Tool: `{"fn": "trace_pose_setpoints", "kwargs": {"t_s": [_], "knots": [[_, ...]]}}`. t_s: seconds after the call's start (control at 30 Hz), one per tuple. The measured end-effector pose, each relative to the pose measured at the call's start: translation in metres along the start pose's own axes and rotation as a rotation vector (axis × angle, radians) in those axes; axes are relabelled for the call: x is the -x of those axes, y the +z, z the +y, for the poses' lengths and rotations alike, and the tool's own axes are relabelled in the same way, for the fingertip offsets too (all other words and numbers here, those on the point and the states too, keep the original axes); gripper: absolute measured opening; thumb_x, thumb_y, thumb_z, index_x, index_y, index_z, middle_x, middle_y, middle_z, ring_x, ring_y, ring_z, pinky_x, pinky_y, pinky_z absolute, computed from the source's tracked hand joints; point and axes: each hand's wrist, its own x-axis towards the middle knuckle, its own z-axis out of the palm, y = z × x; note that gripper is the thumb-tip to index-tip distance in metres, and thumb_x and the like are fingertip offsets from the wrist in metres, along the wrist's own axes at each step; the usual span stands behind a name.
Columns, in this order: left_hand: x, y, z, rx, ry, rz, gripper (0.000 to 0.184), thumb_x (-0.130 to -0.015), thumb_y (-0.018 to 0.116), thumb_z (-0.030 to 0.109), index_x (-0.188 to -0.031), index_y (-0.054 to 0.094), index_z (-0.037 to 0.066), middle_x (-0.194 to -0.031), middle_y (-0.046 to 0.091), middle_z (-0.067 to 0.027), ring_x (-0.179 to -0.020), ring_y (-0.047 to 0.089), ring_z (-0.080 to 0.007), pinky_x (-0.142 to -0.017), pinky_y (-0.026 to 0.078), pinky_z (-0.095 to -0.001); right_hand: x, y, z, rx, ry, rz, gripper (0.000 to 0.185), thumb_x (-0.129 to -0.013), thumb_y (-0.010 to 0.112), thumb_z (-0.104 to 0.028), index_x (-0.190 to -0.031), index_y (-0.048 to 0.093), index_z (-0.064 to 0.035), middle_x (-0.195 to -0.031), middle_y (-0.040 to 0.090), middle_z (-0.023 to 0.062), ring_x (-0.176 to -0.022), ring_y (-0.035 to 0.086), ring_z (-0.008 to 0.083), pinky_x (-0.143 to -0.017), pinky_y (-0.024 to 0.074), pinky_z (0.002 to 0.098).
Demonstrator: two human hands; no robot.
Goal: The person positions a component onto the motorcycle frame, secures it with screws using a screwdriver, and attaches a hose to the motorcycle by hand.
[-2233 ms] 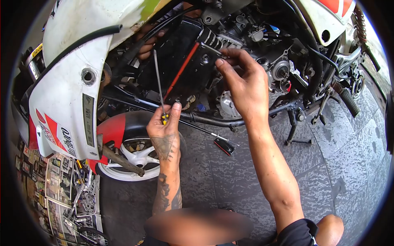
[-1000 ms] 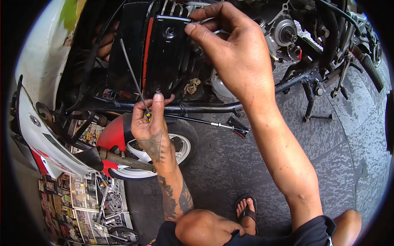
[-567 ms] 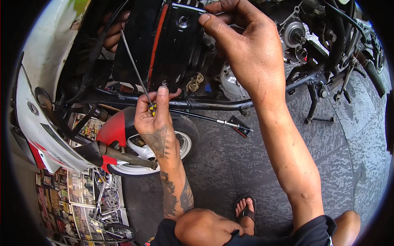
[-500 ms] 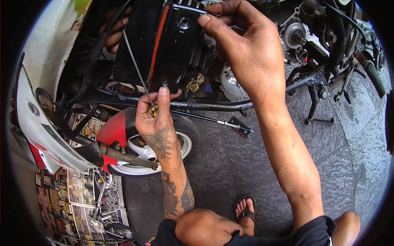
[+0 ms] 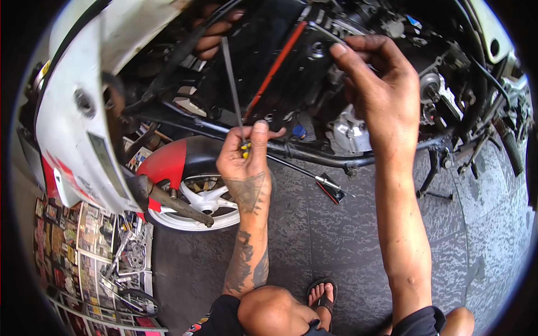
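Note:
A glossy black panel (image 5: 294, 78) with a red stripe lies tilted against the motorcycle frame, a round fitting near its upper end. At its lower end my left hand (image 5: 246, 154) is closed round a screwdriver (image 5: 231, 75). The shaft points up across the panel, and bits of yellow handle show between the fingers. Up at the panel's top edge, my right hand (image 5: 381, 84) pinches the end of a thin silvery strip (image 5: 326, 32) between thumb and forefinger. Whether that strip is part of the panel, I cannot tell. Its other fingers curl behind, partly hidden.
Dark frame tubing (image 5: 330, 161) runs below the panel. A red-and-black fender (image 5: 162, 159) and white-rimmed wheel (image 5: 207, 210) stand beneath. White bodywork (image 5: 78, 106) fills the left. Other fingers (image 5: 212, 39) show upper left. A blue cap (image 5: 299, 131) sits near the engine case (image 5: 350, 131).
The view has shifted, so the motorcycle and both hands appear farther right and slightly lower. Both hands keep their grips, and the screwdriver stays against the panel. The blue cap shows more.

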Motion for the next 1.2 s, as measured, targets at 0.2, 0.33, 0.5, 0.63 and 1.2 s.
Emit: {"fn": "trace_pose_setpoints", "kwargs": {"t_s": [0.2,0.33,0.5,0.63,1.2], "knots": [[0.001,-0.003,0.003,0.050,-0.035,-0.048,0.017,-0.091,0.064,0.018,-0.085,0.057,0.004,-0.079,0.070,-0.0145,-0.054,0.050,-0.0029,-0.052,0.036,-0.0161,0.002,-0.004,-0.013,-0.025,0.120,-0.060,0.021,-0.083,0.072,-0.012,-0.094,0.062,0.0027,-0.074,0.060,0.0011,-0.052,0.048,0.0029,-0.045,0.0353,0.0172],[0.006,-0.003,0.001,0.091,-0.068,-0.064,0.018,-0.090,0.066,0.016,-0.086,0.059,0.000,-0.079,0.069,-0.0113,-0.081,0.066,-0.0152,-0.081,0.047,-0.0240,0.006,-0.011,-0.010,0.031,0.166,-0.052,0.021,-0.083,0.072,-0.012,-0.095,0.062,0.0022,-0.073,0.059,0.0001,-0.052,0.047,0.0028,-0.044,0.0344,0.0173],[0.017,-0.001,-0.001,0.001,-0.082,-0.051,0.015,-0.087,0.069,0.010,-0.091,0.060,-0.001,-0.080,0.067,-0.0037,-0.073,0.059,-0.0061,-0.069,0.047,-0.0190,0.014,-0.021,-0.009,0.046,0.227,-0.011,0.019,-0.084,0.071,-0.011,-0.095,0.061,0.0003,-0.072,0.057,-0.0014,-0.050,0.044,0.0020,-0.043,0.0315,0.0166],[0.020,0.001,-0.007,0.020,-0.097,-0.037,0.014,-0.085,0.071,0.008,-0.092,0.062,-0.001,-0.077,0.064,0.0006,-0.070,0.055,-0.0023,-0.064,0.044,-0.0166,0.021,-0.030,-0.003,-0.015,0.246,-0.011,0.016,-0.084,0.071,-0.009,-0.094,0.061,-0.0009,-0.072,0.058,-0.0020,-0.049,0.042,0.0010,-0.042,0.0296,0.0161],[0.007,-0.003,0.002,0.060,-0.016,0.056,0.015,-0.085,0.070,0.006,-0.093,0.062,-0.004,-0.083,0.065,-0.0034,-0.075,0.057,-0.0056,-0.070,0.046,-0.0181,0.004,-0.005,-0.009,0.067,0.136,-0.052,0.019,-0.082,0.074,-0.010,-0.094,0.064,0.0015,-0.075,0.061,0.0004,-0.056,0.047,0.0029,-0.047,0.0348,0.0172]]}}
